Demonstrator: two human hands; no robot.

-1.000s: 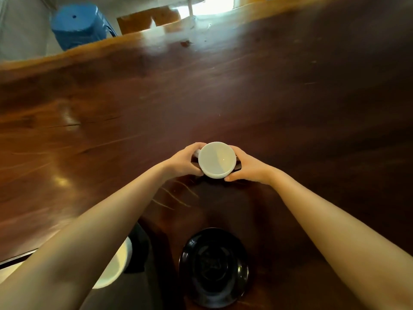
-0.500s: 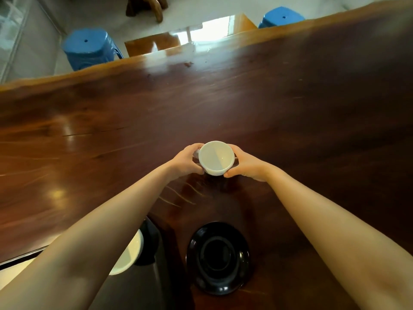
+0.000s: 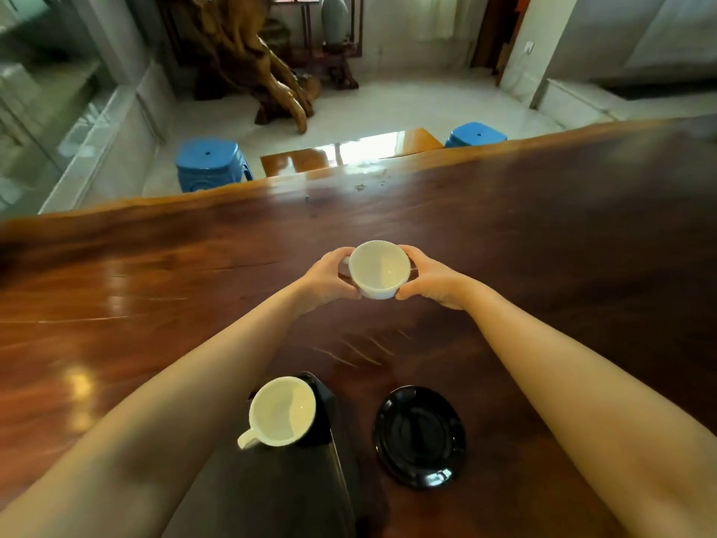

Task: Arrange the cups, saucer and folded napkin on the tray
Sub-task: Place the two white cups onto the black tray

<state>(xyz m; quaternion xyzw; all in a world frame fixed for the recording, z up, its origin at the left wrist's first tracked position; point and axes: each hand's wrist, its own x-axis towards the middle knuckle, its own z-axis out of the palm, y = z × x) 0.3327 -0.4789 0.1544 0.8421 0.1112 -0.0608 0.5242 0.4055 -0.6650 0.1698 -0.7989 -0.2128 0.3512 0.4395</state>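
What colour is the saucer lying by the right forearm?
The round glossy saucer is black, seen plainly in the head view, lying empty on the wooden table.

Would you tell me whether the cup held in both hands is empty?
Empty: the cup faces up, its white inside bare.

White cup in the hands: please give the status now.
Left hand and right hand both grip white cup. Second cup on dark tray. Black saucer on table. Path clear.

Beyond the dark wooden table [image 3: 543, 234] stand two blue stools [image 3: 209, 165], with a carved root sculpture [image 3: 252, 64] behind.
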